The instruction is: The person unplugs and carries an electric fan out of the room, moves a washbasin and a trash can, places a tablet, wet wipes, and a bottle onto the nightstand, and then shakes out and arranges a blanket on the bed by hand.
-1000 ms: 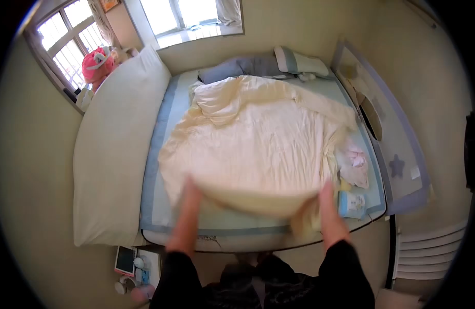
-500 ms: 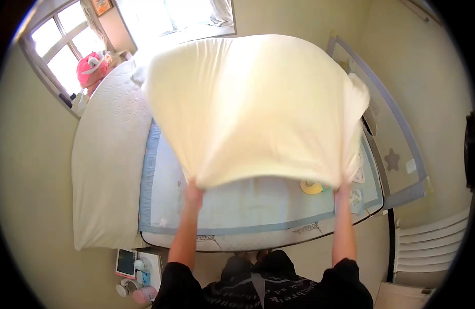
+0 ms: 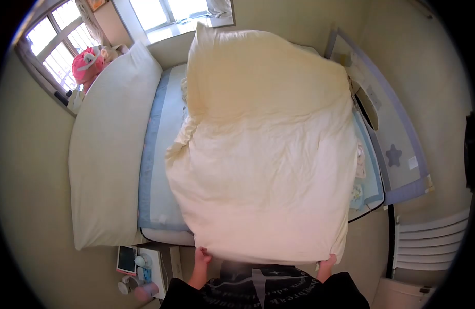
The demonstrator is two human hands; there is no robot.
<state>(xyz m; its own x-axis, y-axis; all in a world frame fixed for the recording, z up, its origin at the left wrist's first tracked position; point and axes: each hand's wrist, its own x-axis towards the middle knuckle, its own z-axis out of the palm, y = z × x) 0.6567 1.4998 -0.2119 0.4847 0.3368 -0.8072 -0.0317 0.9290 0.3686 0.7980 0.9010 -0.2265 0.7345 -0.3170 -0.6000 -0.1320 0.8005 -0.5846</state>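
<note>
A large cream quilt (image 3: 268, 170) lies over most of the bed, its near edge hanging past the mattress by my body. My left hand (image 3: 202, 256) is closed on the quilt's near left corner. At the near right corner, my right hand (image 3: 327, 261) grips the same edge. The quilt's left side is bunched in folds. Beside it shows the blue-bordered bed mat (image 3: 157, 149). Some small patterned cloth (image 3: 357, 194) pokes out under the quilt's right side.
A long white headboard cushion (image 3: 108, 154) stands at the left. The grey bed rail (image 3: 402, 154) runs along the right. At lower left, a nightstand (image 3: 168, 268) holds a tablet (image 3: 126, 258) and a pink-lidded container (image 3: 144, 292). A pink item (image 3: 88, 64) sits by the window.
The quilt has come down from the air onto the bed, covering the mat's middle and near edge. Both my hands have moved down towards my body, still holding its corners.
</note>
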